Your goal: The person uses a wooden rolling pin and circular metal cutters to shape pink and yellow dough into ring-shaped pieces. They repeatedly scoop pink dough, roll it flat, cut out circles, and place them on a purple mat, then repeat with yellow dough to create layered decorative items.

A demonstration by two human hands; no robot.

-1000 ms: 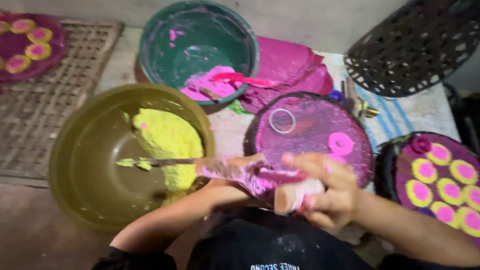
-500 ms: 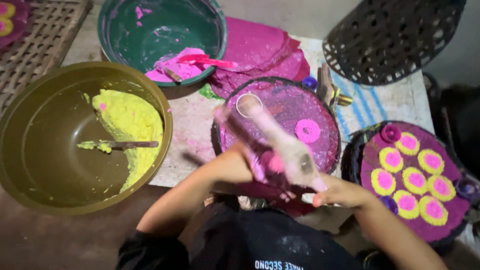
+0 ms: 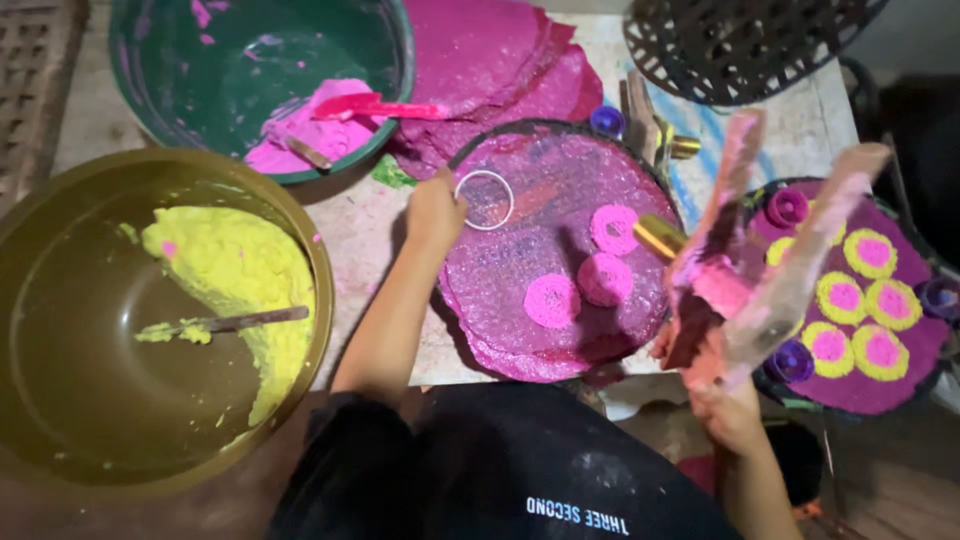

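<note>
Two bowls are seen: one olive bowl [image 3: 300, 225] with yellow paste and one green bowl [image 3: 395, 90] with pink paste. Three pink discs [image 3: 605, 278] are counted on the purple round tray [image 3: 500, 300], beside one metal ring [image 3: 484, 200]. About five yellow-and-pink discs [image 3: 845, 296] are counted on the right tray [image 3: 900, 385], though part of it is hidden.

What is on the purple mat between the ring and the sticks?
Three pink discs lie on the purple mat, between the ring by the left hand and the sticks, in the head view.
</note>
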